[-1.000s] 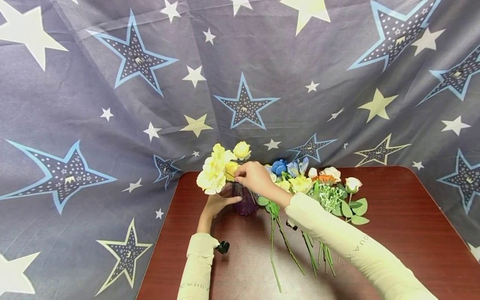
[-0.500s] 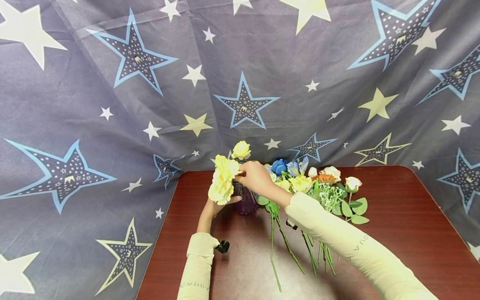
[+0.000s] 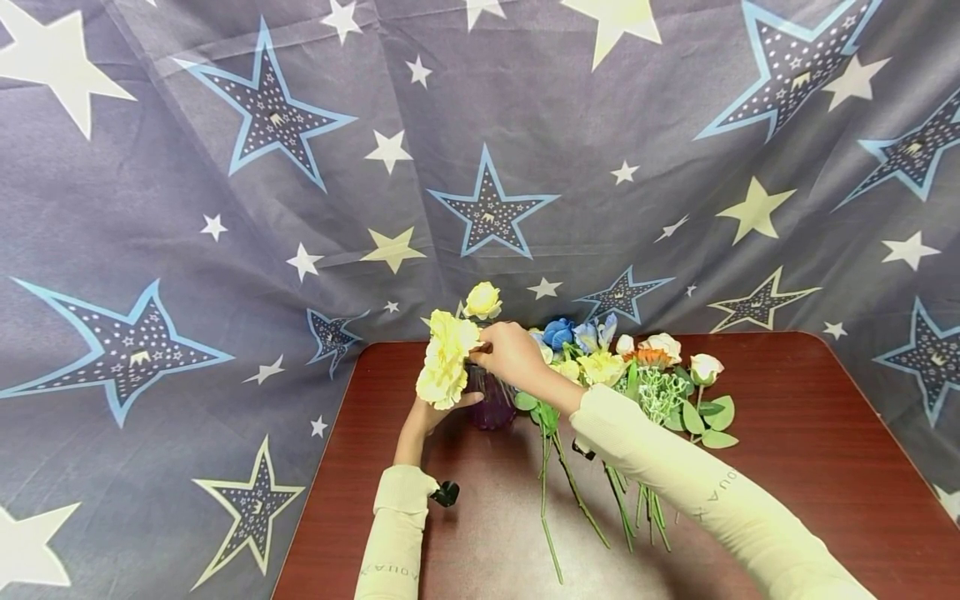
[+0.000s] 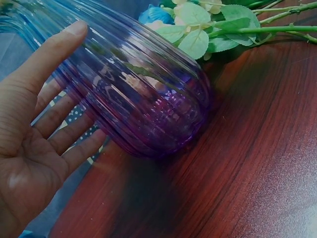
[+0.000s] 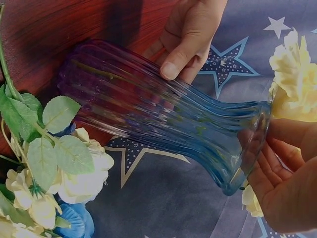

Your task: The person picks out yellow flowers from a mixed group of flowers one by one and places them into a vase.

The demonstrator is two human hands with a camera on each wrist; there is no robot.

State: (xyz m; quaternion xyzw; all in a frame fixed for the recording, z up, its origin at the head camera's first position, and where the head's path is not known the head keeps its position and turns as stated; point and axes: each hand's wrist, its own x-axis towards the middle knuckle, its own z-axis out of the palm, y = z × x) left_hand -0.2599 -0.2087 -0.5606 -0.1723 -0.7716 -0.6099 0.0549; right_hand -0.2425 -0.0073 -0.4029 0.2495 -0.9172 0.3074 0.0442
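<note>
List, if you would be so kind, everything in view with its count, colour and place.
vase: 1, purple base to blue mouth, upright on the table
ruffled blooms: count unclear, pale yellow, left of the vase's mouth
rose: 1, yellow, behind the vase's mouth
loose flowers: several, overlapping, blue, yellow, white and orange, right of the vase
leaves: many, green, among the loose flowers
stems: several, green, on the table
table: 1, red-brown, underneath
cloth: 1, grey with stars, behind
wrist devices: 2, black, at the cuffs
sleeves: 2, cream, on both arms
left hand: 1, bare, beside the vase
right hand: 1, bare, at the vase's mouth
</note>
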